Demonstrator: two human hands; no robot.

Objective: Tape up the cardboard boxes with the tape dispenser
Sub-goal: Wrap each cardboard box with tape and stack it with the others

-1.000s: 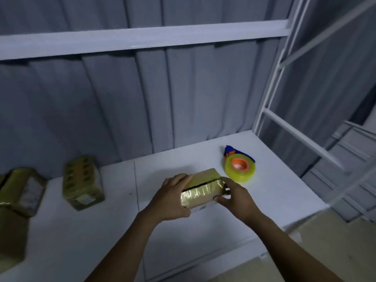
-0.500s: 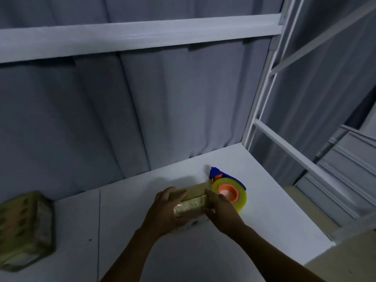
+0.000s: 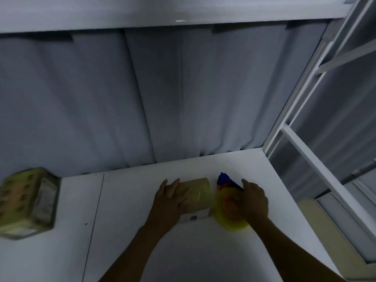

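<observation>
Middle of the white table (image 3: 132, 247): small cardboard box (image 3: 200, 192), glossy with tape across the top, white label (image 3: 193, 217) on its near face. Flat on the left half of that box, left hand (image 3: 169, 202), fingers straight and a little spread, pressing down, curled round nothing. Just right of the box, tape dispenser (image 3: 226, 212): yellow roll, orange core, blue handle (image 3: 223, 178) poking out on the far side; too blurred to say whether roll and box touch. Over the right part of the roll, right hand (image 3: 254, 202), forefinger stretched toward the handle; impossible to tell through the blur whether gripping the dispenser or only lying on it. Well to the left of the box, a larger taped box (image 3: 28, 202), smeared by motion. Behind the box, grey curtain (image 3: 183, 98) hanging down to the table's back edge. High above the box, white shelf beam (image 3: 162, 11). Right of the box, past the table's edge, white rack frame (image 3: 301, 151). Nearer the camera than the box, left forearm (image 3: 130, 255) and right forearm (image 3: 284, 247), the left hand hiding the box's near left corner
</observation>
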